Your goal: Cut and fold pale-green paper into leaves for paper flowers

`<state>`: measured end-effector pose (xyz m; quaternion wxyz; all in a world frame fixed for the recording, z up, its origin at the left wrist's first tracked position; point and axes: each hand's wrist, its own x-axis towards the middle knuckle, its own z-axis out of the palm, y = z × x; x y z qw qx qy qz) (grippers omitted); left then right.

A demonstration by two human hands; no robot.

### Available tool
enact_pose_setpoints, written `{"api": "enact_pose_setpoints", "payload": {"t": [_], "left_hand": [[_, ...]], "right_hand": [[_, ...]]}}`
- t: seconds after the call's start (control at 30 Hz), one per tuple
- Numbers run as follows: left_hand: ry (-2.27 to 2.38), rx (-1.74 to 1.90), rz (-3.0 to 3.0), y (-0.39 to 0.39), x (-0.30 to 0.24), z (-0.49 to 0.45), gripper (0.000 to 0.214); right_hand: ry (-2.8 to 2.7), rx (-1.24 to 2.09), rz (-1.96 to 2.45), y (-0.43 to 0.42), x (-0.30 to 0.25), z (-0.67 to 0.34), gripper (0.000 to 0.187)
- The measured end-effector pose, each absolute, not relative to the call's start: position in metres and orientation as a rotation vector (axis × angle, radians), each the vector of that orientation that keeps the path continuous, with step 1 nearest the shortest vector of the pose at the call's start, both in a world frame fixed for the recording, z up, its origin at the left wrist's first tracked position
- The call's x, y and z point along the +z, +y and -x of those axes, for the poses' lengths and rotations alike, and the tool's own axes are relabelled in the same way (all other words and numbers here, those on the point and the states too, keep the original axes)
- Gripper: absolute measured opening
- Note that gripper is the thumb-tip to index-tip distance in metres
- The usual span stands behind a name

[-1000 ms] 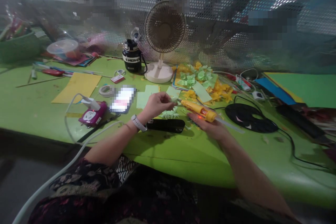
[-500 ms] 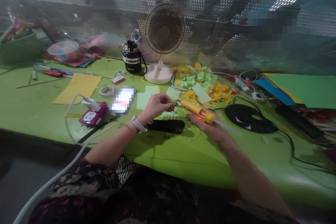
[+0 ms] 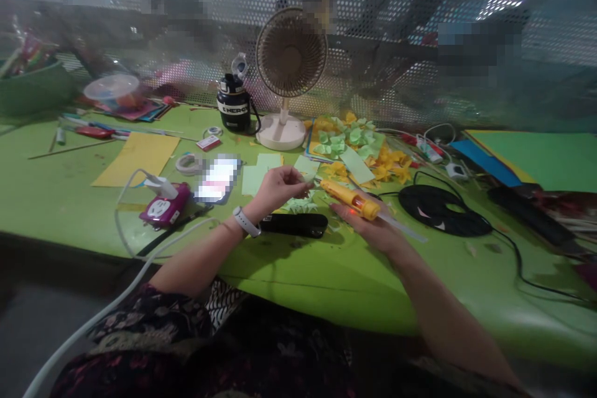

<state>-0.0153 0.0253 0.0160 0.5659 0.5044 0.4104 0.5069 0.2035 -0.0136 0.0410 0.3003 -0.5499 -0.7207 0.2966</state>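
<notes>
My right hand [image 3: 368,224] is wrapped round a yellow hot glue gun [image 3: 349,198] with a small red light glowing at its underside. A clear glue stick [image 3: 405,227] sticks out of its back end. The nozzle points left, right by the fingertips of my left hand [image 3: 285,186]. That hand is closed in a pinch; what sits between its fingers is too small to make out. Below it lie pale green folded paper pieces [image 3: 301,205] and a long black object [image 3: 293,225]. Pale green paper sheets [image 3: 255,179] lie behind my left hand.
A heap of green paper flowers [image 3: 357,135] and yellow paper flowers [image 3: 387,161] stands behind the glue gun. Further round are a fan [image 3: 282,132], a black bottle [image 3: 234,113], a phone [image 3: 218,179], a purple power socket [image 3: 168,208], cables and a black flat object [image 3: 433,210].
</notes>
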Motion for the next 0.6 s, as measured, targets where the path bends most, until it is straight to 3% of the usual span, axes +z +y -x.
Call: {"api": "enact_pose_setpoints", "payload": {"t": [0.6], "left_hand": [[0.937,1.214,-1.223,0.0264,0.0126,0.0154,0.045]], "right_hand": [[-1.954,0.767,1.429,-0.0151,0.0408,-0.2045,0.037]]}}
